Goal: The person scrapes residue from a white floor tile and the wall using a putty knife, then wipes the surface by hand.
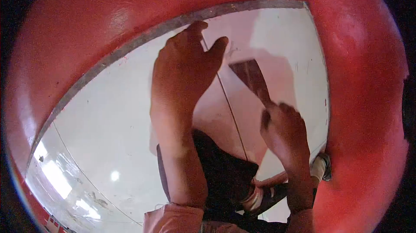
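My right hand (284, 129) is wrapped round the handle of a putty knife (250, 75), whose wide flat blade points up and to the left over the white tiles. To the left, my left hand (186, 64) is held above the floor, its fingers bent and its thumb standing apart from them. Nothing shows between them. A dark seam between the tiles passes from beneath that hand down toward my knees. Both hands cast shadows on the white tiled floor (117, 129).
Glossy red walls (108, 21) curve round the floor at the top and right. A grey strip (112, 55) runs along the base of the top wall. My shoe (327, 168) rests close to the right wall. Bright light reflections show at lower left.
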{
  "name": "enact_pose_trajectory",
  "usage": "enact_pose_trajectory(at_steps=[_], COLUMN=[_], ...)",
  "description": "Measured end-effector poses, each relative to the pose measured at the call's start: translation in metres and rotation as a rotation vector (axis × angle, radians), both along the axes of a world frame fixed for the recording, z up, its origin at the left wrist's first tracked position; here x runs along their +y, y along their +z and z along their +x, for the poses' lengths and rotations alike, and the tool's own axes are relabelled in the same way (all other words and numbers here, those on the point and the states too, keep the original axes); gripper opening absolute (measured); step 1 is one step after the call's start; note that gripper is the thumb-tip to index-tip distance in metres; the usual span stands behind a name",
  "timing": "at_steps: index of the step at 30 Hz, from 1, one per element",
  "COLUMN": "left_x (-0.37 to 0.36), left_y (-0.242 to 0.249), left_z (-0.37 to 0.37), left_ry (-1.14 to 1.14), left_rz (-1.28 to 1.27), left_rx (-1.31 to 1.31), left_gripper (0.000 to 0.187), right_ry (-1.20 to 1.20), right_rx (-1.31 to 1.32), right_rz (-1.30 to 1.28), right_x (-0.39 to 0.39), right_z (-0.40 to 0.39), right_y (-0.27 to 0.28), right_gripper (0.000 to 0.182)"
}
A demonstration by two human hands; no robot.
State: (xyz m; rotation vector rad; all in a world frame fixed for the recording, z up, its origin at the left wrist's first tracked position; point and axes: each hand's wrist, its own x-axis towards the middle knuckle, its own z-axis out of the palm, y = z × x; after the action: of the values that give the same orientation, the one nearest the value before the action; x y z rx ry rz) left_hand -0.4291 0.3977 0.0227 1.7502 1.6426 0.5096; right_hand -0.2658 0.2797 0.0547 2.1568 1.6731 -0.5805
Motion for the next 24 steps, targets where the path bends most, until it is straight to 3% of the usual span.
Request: enact_pose_trajectory(at_steps=[2, 7, 10, 13, 15, 18, 20, 22, 24], left_x=[-0.003, -0.005, -0.005, -0.006, -0.006, -0.006, -0.023, -0.041, -0.059], left_y=[0.005, -0.005, -0.005, -0.008, -0.017, -0.035, -0.041, -0.048, -0.068], left_z=[0.004, 0.010, 0.014, 0.015, 0.024, 0.035, 0.055, 0.070, 0.092], left_ry=[0.022, -0.072, -0.092, -0.110, -0.210, -0.434, -0.532, -0.639, -0.605], left_rz=[-0.063, 0.040, 0.024, -0.030, -0.018, 0.038, 0.129, 0.170, 0.289], left_rx=[0.001, 0.015, 0.084, 0.076, 0.067, 0.129, 0.352, 0.307, 0.260], left_gripper=[0.054, 0.046, 0.042, 0.036, 0.038, 0.053, 0.055, 0.058, 0.048], right_ry=[-0.032, 0.013, -0.011, 0.049, -0.003, -0.027, -0.100, -0.162, -0.156], right_rx=[-0.018, -0.005, -0.059, 0.022, 0.102, 0.085, 0.066, 0.098, 0.123], right_rz=[-0.078, 0.112, -0.097, 0.106, 0.201, 0.118, 0.064, 0.057, 0.074], right_x=[-0.015, 0.021, 0.004, 0.007, 0.021, -0.001, -0.013, -0.019, -0.016], right_z=[0.000, -0.003, -0.008, 0.006, 0.006, 0.006, 0.010, 0.014, 0.018], right_y=[0.014, 0.001, 0.020, -0.014, -0.016, -0.014, -0.013, -0.016, -0.017], right_gripper=[0.035, 0.031, 0.032, 0.023, 0.020, 0.021, 0.024, 0.029, 0.029])
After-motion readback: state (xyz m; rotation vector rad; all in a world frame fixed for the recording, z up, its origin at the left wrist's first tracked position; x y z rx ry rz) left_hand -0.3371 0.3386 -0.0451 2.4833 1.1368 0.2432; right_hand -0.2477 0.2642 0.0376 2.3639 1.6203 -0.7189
